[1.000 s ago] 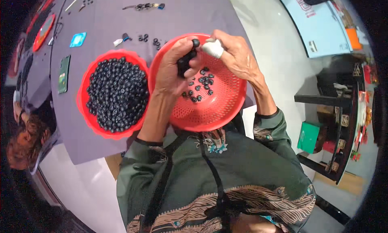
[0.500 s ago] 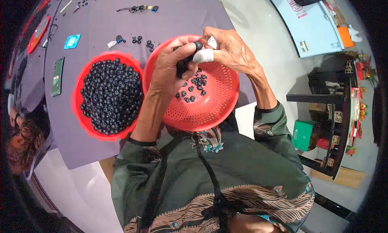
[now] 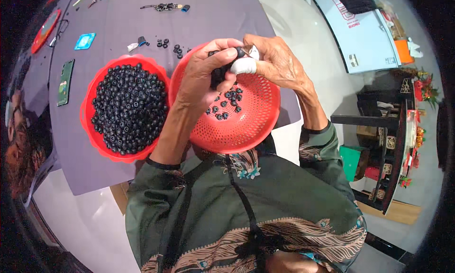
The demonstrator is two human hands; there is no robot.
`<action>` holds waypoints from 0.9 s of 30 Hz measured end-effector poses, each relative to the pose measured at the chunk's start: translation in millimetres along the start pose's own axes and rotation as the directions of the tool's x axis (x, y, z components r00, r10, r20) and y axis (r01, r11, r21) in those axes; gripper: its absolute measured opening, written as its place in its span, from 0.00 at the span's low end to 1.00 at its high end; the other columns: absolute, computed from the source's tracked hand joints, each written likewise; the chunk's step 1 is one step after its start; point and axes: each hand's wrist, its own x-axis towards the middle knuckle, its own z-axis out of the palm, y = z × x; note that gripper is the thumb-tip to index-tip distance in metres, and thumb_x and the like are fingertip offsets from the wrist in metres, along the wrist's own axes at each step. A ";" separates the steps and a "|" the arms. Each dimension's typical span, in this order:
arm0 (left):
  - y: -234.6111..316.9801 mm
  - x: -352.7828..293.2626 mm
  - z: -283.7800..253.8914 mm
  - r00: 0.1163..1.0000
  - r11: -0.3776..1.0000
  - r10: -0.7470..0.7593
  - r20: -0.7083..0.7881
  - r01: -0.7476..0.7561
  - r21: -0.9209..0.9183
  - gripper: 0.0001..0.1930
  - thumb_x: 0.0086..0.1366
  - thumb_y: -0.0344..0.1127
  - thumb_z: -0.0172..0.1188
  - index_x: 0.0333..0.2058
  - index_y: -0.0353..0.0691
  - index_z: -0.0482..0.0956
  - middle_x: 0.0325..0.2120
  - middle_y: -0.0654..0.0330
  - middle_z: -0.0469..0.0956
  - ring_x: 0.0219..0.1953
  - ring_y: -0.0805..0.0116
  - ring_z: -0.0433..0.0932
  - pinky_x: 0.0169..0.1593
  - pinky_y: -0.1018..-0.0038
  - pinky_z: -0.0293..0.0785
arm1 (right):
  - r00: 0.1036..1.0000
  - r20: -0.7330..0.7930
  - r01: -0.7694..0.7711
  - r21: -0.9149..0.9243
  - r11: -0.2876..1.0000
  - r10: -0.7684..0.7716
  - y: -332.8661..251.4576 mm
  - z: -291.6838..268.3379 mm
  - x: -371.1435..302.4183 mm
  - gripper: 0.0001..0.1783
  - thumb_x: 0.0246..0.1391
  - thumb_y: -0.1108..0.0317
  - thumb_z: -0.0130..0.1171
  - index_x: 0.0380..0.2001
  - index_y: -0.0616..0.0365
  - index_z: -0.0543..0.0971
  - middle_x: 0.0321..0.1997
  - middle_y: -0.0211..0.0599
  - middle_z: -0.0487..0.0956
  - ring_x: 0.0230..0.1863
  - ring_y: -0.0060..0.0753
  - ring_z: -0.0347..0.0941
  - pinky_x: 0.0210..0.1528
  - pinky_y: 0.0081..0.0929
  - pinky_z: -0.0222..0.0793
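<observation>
Largest before me is the cloth-covered table (image 3: 222, 17), with my red colander (image 3: 241, 135) at its near right corner, the rim reaching past the near edge. Left of it, by the near edge, is my scalloped red bowl (image 3: 85, 116), heaped with dark berry-like balls (image 3: 130, 109); fruit or beads, I can't tell. Over the colander's far side my left hand (image 3: 199, 76) is cupped, fingers curled about a handful (image 3: 218, 74) of the same balls. My right hand (image 3: 279, 62) meets it, thumb and forefinger bent nearly together; whether they grip anything firmly, I can't tell. A phone (image 3: 66, 82) lies near the table's left edge, with a blue packet (image 3: 85, 41) farther up. Smaller still is the white cover (image 3: 244, 66) on my right thumb, then a pale thing (image 3: 254, 51) by my forefinger, too unclear to name. Smallest are the few loose balls (image 3: 233, 97) on the colander's floor and the single ball (image 3: 240, 52) at my left fingertips. A second ago my right thumb stood apart from that ball; now it is up against it, so both hands are at work on one piece, while the loose ones below look unchanged.
</observation>
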 end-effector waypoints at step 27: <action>-10.6 -1.8 11.4 0.996 0.993 0.069 -0.049 -0.073 -0.092 0.09 0.58 0.32 0.51 0.36 0.33 0.69 0.22 0.62 0.70 0.16 0.80 0.65 0.13 0.87 0.56 | 0.981 -0.104 0.140 -0.208 0.968 -0.164 3.2 9.0 -3.6 0.18 0.46 0.54 0.52 0.21 0.61 0.70 0.14 0.45 0.70 0.17 0.48 0.68 0.19 0.36 0.62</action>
